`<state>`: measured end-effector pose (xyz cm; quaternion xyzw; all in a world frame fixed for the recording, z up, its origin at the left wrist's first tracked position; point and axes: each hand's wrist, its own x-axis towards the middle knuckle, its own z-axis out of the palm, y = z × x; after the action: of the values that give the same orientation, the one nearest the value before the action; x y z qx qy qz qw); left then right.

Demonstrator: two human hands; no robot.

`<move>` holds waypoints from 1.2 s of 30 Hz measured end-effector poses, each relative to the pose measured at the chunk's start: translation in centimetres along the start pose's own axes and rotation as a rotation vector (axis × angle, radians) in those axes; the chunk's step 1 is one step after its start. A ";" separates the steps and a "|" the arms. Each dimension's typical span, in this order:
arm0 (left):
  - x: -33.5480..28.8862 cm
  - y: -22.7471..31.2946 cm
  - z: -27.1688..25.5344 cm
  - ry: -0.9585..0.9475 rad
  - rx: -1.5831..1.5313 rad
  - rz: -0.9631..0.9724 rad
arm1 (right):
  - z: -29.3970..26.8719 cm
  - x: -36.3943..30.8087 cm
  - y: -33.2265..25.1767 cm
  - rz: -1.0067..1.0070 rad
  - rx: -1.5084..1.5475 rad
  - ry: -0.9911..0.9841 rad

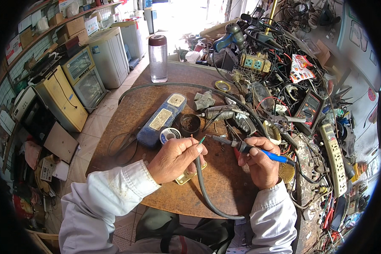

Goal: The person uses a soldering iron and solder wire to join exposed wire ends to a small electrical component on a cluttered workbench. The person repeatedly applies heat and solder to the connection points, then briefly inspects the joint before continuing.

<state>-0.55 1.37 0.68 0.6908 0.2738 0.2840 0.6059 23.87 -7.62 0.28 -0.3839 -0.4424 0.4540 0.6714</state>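
My left hand (pixel 176 158) pinches the end of a thick grey cable (pixel 203 186), whose thin green and red wire tips (pixel 201 139) stick up past my fingers. My right hand (pixel 260 163) grips a soldering iron with a blue handle (pixel 273 156); its metal tip (pixel 218 138) points left, a short way from the wire tips. The cable loops down toward my lap and also arcs across the far side of the round wooden table (pixel 224 186). A flat brass plate (pixel 186 178) lies under my left hand. A spool of solder (pixel 170 135) sits just beyond that hand.
A blue case (pixel 161 120), a small dark tin (pixel 190 124), a clear bottle (pixel 158 57), a multimeter (pixel 310 108), a white power strip (pixel 334 154) and a tangle of wires and tools (pixel 283 63) crowd the table's far and right sides. Appliances (pixel 82 76) stand on the floor to the left.
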 end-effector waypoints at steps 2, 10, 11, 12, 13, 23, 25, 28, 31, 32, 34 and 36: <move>0.1 0.0 0.0 -0.012 0.006 -0.010 | 0.0 0.0 -0.1 0.008 -0.004 0.010; 0.1 0.0 -0.1 -0.029 0.013 -0.034 | 0.0 0.0 0.1 -0.012 0.008 0.058; 0.1 0.0 -0.1 -0.029 0.013 -0.034 | 0.0 0.0 0.0 -0.017 0.007 0.067; 0.1 0.0 -0.1 -0.028 0.014 -0.035 | 0.1 0.0 0.0 -0.014 0.009 0.067; 0.1 0.0 -0.1 -0.028 0.014 -0.035 | 0.1 0.0 0.0 -0.010 0.011 0.068; 0.0 0.0 -0.2 -0.026 0.003 -0.031 | -0.3 0.1 0.2 -0.001 0.002 0.018; 0.1 0.0 0.0 -0.034 -0.009 -0.029 | -0.1 -0.1 -0.1 0.004 0.033 0.068; 0.1 0.0 0.0 -0.029 -0.006 -0.024 | -0.6 0.1 0.1 0.061 0.207 0.117; -0.1 0.4 0.0 -0.005 -0.002 -0.057 | -0.6 0.5 0.1 0.148 0.312 0.223; -0.1 0.5 0.0 -0.007 -0.004 -0.053 | -0.8 0.6 0.2 0.164 0.354 0.223; -0.1 0.5 0.0 -0.009 -0.007 -0.046 | -1.2 0.7 0.3 0.191 0.406 0.219; 0.0 0.5 0.1 -0.014 -0.010 -0.046 | -1.3 0.7 0.4 0.184 0.412 0.222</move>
<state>-0.49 1.24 1.13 0.6831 0.2841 0.2667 0.6178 25.14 -6.95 -0.31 -0.3248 -0.2274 0.5489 0.7358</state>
